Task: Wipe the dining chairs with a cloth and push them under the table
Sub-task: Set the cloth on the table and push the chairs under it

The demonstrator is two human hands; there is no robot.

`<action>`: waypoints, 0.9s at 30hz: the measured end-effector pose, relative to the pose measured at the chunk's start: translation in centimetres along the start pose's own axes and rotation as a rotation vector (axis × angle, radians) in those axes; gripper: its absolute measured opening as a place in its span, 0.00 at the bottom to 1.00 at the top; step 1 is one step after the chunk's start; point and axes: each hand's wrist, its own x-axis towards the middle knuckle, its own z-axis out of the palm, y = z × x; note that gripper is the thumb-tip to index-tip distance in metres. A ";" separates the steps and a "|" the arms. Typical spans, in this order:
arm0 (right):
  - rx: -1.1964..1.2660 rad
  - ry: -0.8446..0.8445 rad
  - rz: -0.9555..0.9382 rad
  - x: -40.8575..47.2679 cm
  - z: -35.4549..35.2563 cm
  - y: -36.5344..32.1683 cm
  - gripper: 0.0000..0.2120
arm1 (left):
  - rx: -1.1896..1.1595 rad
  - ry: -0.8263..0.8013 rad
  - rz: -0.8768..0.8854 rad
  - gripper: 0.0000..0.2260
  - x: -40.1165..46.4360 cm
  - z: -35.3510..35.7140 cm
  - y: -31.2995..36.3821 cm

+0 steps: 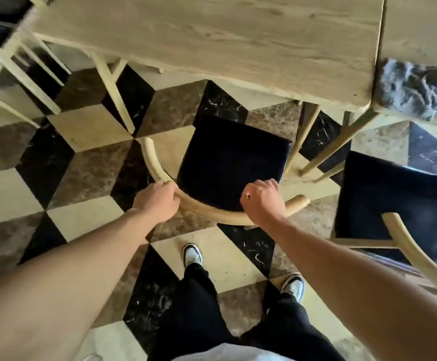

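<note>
While both hands are already closed on the curved backrest [212,213], treat this as the push step. Left hand [157,201] wraps the rail on its left bend, right hand [263,201] fists over it nearer the right end; neither holds the cloth [414,88], which sits crumpled on the counter [212,35] corner, well apart from you.

Chair you're holding: dark seat [231,165] faces the counter, front edge roughly at the counter edge, most of the seat not yet under it. It sits slightly skewed to the counter edge.

How to do it well, my read:
- Square the seat to the counter edge first, then push with even force from both hands so it doesn't yaw.
- Watch the wooden legs [303,144] just right of the seat; that gap looks tight. Steer a touch left.
- Lift lightly or slide slowly; the patterned tile floor [87,173] looks hard and smooth, legs may chatter or scrape.
- Keep your forward shoe [192,254] clear of the rear legs.
- Second chair [394,199] on your right is also out; probably next. Grab the cloth on the way.

Writing, brands, labels: none readable anywhere in view.
</note>
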 end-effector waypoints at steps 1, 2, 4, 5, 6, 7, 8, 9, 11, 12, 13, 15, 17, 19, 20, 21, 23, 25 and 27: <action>0.012 0.086 0.121 -0.1 0.2 0.4 0.11 | -0.004 0.007 0.007 0.10 0.9 -0.3 -1.2; 0.037 0.147 0.257 -0.1 0.8 0.4 0.14 | 0.000 0.005 0.006 0.12 2.1 -0.9 -2.8; 0.037 0.191 0.481 -0.9 1.3 1.3 0.25 | -0.013 -0.002 -0.052 0.16 3.7 -1.7 -4.5; 0.066 0.197 0.592 -1.4 1.2 1.4 0.31 | -0.041 -0.001 -0.091 0.18 4.6 -2.2 -5.0; 0.139 0.217 0.703 -1.8 1.3 1.8 0.35 | -0.086 -0.001 -0.148 0.21 5.1 -2.5 -5.2; 0.256 0.250 0.822 -1.9 1.4 1.9 0.37 | -0.136 -0.014 -0.199 0.23 6.1 -3.0 -5.4; 0.383 0.277 0.918 -1.8 1.5 1.9 0.36 | -0.198 -0.043 -0.263 0.24 6.7 -3.3 -5.4; 0.500 0.288 1.001 -1.6 1.6 1.7 0.32 | -0.260 -0.076 -0.307 0.26 7.7 -3.6 -5.5; 0.695 0.283 1.154 -1.3 2.0 1.2 0.26 | -0.385 -0.131 -0.390 0.27 9.2 -3.8 -5.6; 0.795 0.285 1.223 -1.0 2.1 0.9 0.25 | -0.440 -0.144 -0.429 0.28 9.6 -3.6 -5.7; 0.889 0.310 1.278 -0.7 2.3 0.8 0.24 | -0.478 -0.153 -0.463 0.28 10.1 -3.4 -5.8; 1.064 0.361 1.380 -0.1 2.3 1.0 0.21 | -0.592 -0.171 -0.531 0.28 11.1 -2.7 -5.9; 1.235 0.370 1.491 0.7 2.0 1.3 0.18 | -0.776 -0.198 -0.617 0.25 11.7 -2.6 -5.5; 1.343 0.369 1.578 1.4 1.9 1.9 0.17 | -0.929 -0.209 -0.706 0.24 12.5 -2.4 -5.0; 1.386 0.350 1.601 1.7 1.9 2.1 0.17 | -0.981 -0.208 -0.749 0.24 12.7 -2.5 -4.9; 1.415 0.322 1.615 1.9 1.9 2.3 0.17 | -1.019 -0.209 -0.788 0.24 12.8 -2.4 -4.9; 1.458 0.263 1.615 2.0 1.8 2.5 0.16 | -1.071 -0.212 -0.853 0.25 13.1 -2.5 -4.7; 1.452 0.211 1.611 1.7 2.1 2.9 0.18 | -1.094 -0.230 -0.883 0.25 13.2 -2.5 -4.6; 1.446 0.202 1.598 1.7 2.2 3.2 0.19 | -1.097 -0.207 -0.886 0.24 13.3 -2.4 -4.5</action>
